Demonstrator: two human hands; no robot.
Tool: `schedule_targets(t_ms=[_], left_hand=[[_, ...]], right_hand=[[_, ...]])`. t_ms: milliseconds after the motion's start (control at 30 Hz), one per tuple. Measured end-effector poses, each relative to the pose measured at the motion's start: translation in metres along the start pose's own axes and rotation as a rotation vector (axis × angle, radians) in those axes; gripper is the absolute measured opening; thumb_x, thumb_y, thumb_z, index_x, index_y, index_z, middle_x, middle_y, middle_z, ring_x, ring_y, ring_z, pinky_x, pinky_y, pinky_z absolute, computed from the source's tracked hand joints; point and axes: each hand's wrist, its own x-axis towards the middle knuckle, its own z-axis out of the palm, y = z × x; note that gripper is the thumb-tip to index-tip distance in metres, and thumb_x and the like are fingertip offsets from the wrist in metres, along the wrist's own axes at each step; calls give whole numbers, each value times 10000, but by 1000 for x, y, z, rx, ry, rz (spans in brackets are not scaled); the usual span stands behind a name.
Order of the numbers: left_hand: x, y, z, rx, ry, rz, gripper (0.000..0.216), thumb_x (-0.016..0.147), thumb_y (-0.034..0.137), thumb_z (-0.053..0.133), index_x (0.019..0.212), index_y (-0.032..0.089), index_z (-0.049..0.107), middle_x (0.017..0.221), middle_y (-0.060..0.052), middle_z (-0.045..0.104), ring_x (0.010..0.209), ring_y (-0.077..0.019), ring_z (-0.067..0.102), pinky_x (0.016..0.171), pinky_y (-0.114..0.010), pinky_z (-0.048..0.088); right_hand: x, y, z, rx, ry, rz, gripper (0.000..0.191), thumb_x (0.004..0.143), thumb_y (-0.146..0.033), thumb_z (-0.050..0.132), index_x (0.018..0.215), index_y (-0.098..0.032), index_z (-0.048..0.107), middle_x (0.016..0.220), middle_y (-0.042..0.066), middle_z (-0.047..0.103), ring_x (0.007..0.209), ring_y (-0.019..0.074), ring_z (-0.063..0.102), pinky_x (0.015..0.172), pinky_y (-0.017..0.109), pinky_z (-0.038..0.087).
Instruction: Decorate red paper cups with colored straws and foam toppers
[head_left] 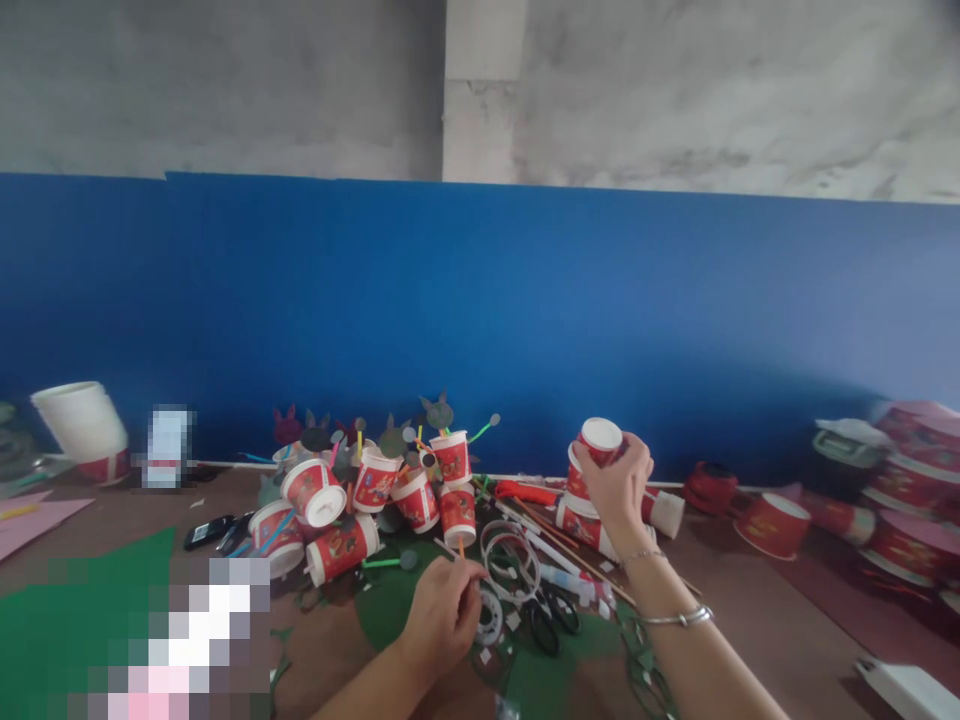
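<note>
My right hand (621,487) is closed around a red paper cup (600,441), held bottom-up over a short stack of red cups (581,520) on the table. My left hand (442,612) is pinched shut on a thin orange stick (460,547), just in front of a pile of red cups (375,500) fitted with coloured straws and grey cut-out shapes. Tape rings (510,555) and black scissors (551,615) lie between my hands on green paper (390,600).
A blue board (480,320) backs the brown table. A white bucket (81,425) stands far left, green and pink sheets (90,590) lie at the front left, a black phone (208,530) is nearby. More red cups and bowls (900,500) crowd the right side.
</note>
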Motion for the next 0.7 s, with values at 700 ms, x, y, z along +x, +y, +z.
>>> schedule_targets(t_ms=[700], left_hand=[[34, 22, -24, -1342, 241, -1123, 323, 661, 304, 732, 922, 155, 615, 825, -47, 710, 717, -169, 683, 705, -303, 552]], right_hand=[[-145, -63, -40, 331, -603, -533, 417, 672, -131, 524, 1084, -190, 516, 1079, 90, 584, 1016, 256, 525, 879, 409, 425]])
